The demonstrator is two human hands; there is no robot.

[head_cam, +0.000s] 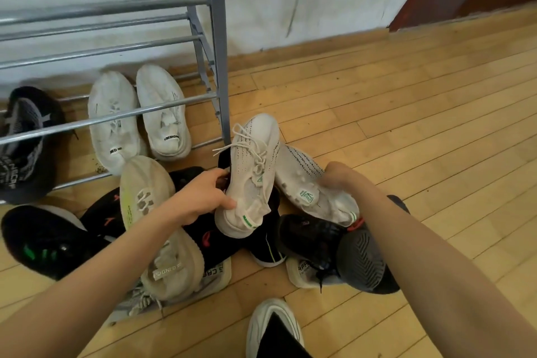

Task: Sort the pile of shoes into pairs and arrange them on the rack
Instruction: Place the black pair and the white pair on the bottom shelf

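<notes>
My left hand [203, 196] grips the heel side of a white knit sneaker with green trim [250, 174], lifted over the pile with its toe pointing away. My right hand [338, 176] reaches down onto its matching white sneaker [313, 183], lying just to the right; its fingers are hidden behind the wrist. The pile [203, 235] on the wooden floor holds several black, grey and cream shoes. A grey metal rack [215, 46] stands at the upper left. A white pair [139, 116] and a dark grey shoe [26, 139] sit on its bottom tier.
A cream sneaker [157, 227] lies under my left forearm. A black shoe with green marks [43, 244] lies at the left. A grey upturned sole [363, 261] is under my right arm. My own white shoe [273, 325] shows at the bottom. Bare floor [406, 125] spreads right.
</notes>
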